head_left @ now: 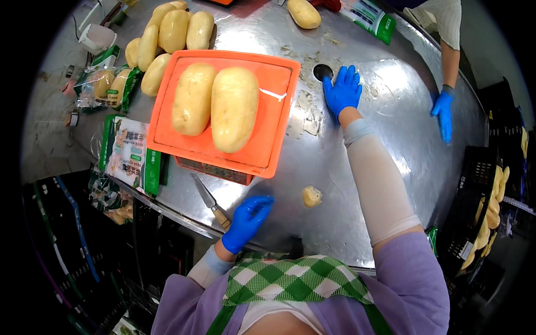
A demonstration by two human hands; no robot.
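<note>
My right hand (343, 92), in a blue glove, lies flat on the metal table with fingers spread, beside a dark round hole (322, 72). My left hand (245, 222), gloved in blue too, hovers near the table's front edge with loosely bent fingers and nothing visible in them. Just left of it lies a knife (206, 195) with a wooden handle. Two large peeled potatoes (234, 110) (194, 99) rest side by side on the orange tray (273, 120) of a scale. A small cut potato piece (311, 196) sits on the table between my arms.
Several peeled potatoes (173, 30) are heaped behind the scale; another potato (304, 13) lies at the far side. Green-and-white bags (132, 152) and packed bags (109, 86) are on the left. A co-worker's gloved hand (443, 114) hangs at right, near black crates (474, 184).
</note>
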